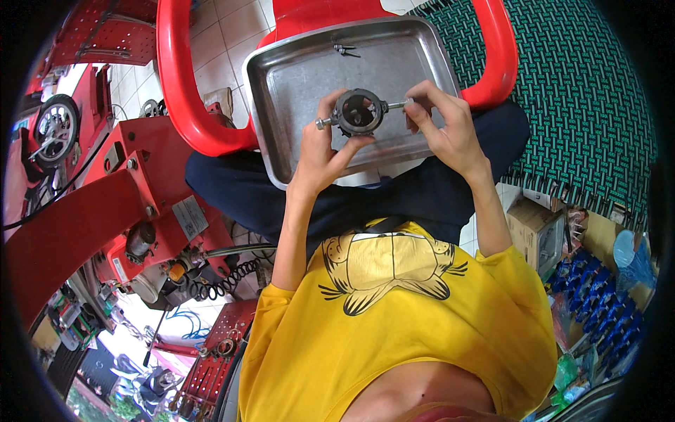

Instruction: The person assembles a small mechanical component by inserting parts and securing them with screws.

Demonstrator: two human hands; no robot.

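Note:
A dark metal ring-shaped part (340,112) is held above a shallow steel tray (295,84). My left hand (320,151) grips it from the left, with the thumb under the near edge and the fingers behind the far side. One bolt (323,124) juts out from the ring's left side, past my left fingers. From the right side a longer, thin bolt (397,105) sticks out. My right hand (450,133) pinches this bolt's outer end between thumb and fingers. At the tray's far end lie a few small metal pieces (345,50), too small to name.
The tray rests on a red plastic chair (200,130) in front of my legs. Left of me stands a red machine (165,228) with a coiled hose (225,281). A green woven mat (562,91) lies to the right, with a cardboard box (531,228) and blue coil springs (598,295) nearer.

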